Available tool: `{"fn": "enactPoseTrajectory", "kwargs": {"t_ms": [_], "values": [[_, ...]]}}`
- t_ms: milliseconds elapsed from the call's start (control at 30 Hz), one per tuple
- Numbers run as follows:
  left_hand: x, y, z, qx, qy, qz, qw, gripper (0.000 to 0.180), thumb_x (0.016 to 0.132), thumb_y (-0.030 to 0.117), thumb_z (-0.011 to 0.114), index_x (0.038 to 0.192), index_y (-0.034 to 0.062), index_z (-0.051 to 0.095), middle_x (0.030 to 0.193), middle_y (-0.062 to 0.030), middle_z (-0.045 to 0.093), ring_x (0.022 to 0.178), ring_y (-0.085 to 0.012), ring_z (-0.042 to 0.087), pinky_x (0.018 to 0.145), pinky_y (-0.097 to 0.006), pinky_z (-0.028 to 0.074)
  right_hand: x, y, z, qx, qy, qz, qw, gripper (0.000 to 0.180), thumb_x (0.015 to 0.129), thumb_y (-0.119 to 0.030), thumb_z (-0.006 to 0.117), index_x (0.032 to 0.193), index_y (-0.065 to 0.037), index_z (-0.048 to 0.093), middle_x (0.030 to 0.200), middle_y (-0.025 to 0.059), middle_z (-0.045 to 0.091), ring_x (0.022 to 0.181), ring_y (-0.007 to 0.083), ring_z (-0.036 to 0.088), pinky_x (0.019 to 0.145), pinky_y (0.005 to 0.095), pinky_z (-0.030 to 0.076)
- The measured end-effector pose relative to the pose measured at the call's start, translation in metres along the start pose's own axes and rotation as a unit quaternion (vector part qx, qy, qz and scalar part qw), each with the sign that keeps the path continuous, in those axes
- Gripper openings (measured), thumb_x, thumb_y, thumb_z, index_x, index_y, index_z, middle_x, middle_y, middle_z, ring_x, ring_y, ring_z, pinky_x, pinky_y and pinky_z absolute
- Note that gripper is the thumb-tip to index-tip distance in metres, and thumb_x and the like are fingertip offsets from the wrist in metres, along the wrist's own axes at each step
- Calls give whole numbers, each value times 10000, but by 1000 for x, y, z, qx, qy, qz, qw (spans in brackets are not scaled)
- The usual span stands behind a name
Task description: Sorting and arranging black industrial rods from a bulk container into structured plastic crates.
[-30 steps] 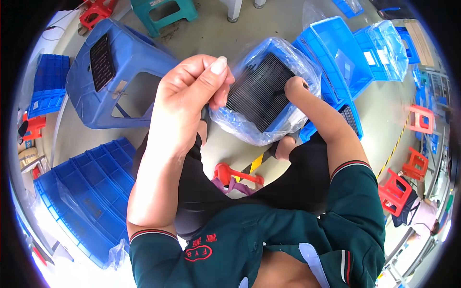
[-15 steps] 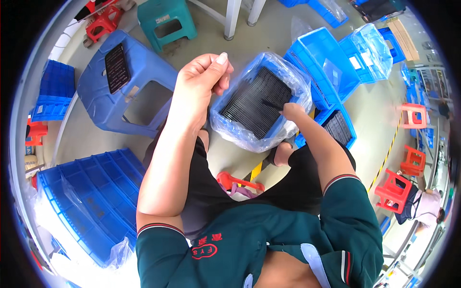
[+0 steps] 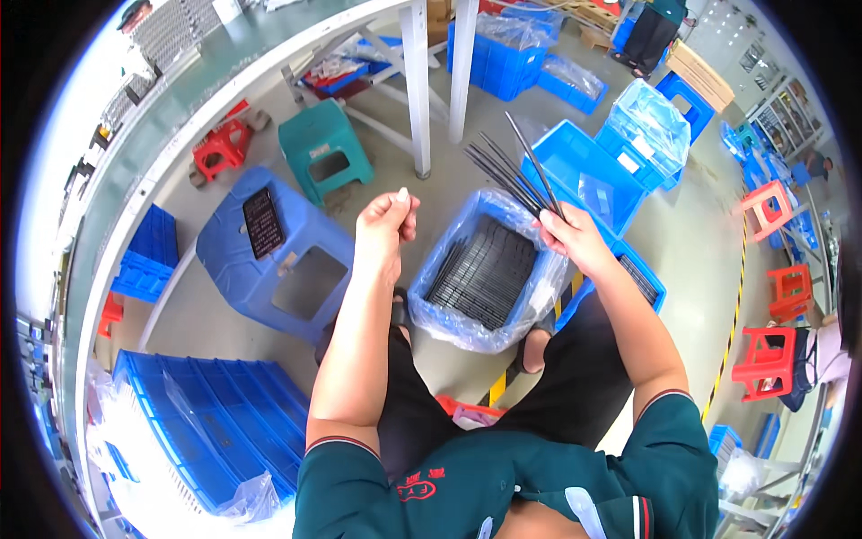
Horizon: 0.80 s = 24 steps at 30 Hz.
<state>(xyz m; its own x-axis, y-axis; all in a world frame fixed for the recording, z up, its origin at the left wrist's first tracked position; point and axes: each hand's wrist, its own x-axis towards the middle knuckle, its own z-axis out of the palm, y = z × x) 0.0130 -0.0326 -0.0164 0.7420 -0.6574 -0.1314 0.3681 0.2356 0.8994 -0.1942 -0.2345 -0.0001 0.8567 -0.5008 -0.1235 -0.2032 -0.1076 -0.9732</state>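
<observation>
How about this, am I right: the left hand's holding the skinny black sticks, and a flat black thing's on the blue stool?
Not quite: the head view shows the right hand holding the skinny black sticks. The flat black thing is on the blue stool.

I see bright indoor light, lower left blown white beside blue crates (image 3: 215, 422). Glare on plastic liner (image 3: 480, 336), faint sheen on black strips (image 3: 489, 269), centre. Fisheye bows table (image 3: 242, 54), upper left; corners black.
</observation>
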Motion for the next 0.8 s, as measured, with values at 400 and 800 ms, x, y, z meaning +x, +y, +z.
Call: {"fn": "enactPoseTrajectory", "kwargs": {"t_ms": [400, 800], "values": [[-6, 2, 10, -22, -26, 8, 999, 196, 904, 195, 561, 845, 10, 586, 616, -14, 519, 537, -93, 445, 529, -232, 389, -9, 20, 2, -25, 62, -4, 998, 265, 892, -299, 551, 773, -62, 534, 608, -16, 490, 558, 65, 437, 487, 224, 334], [-10, -4, 7, -247, -188, -44, 950, 161, 901, 185, 541, 941, 29, 538, 616, -11, 462, 560, -125, 403, 569, -269, 325, -17, 7, 17, -248, 89, -114, 958, 271, 839, -262, 629, 744, -20, 549, 545, 75, 506, 493, 142, 484, 485, 296, 381]]}}
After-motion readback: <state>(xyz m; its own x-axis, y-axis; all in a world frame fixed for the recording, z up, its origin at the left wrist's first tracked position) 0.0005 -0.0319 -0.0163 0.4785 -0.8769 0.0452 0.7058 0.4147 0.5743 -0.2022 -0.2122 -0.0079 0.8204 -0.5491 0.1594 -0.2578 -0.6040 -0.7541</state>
